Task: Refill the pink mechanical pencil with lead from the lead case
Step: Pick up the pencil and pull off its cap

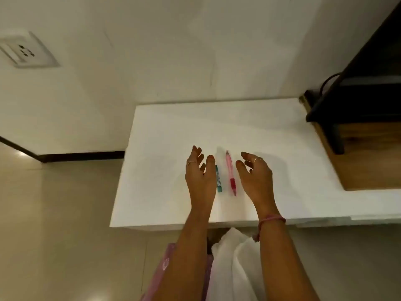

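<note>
The pink mechanical pencil point(230, 173) lies on the white table point(165, 148), its darker red grip towards me and its far end pointing away. Just left of it lies the teal lead case point(219, 179), roughly parallel to the pencil. My left hand point(200, 173) hovers beside the case on its left, fingers apart, holding nothing; its edge hides part of the case. To the right of the pencil my right hand point(256, 175) is held with spread fingers, also empty and apart from the pencil.
A wooden block point(366, 157) sits at the table's right, with a black stand point(338, 118) and cable on it. The wall stands behind the table, with a socket point(26, 51) at far left. Tiled floor lies left of the table.
</note>
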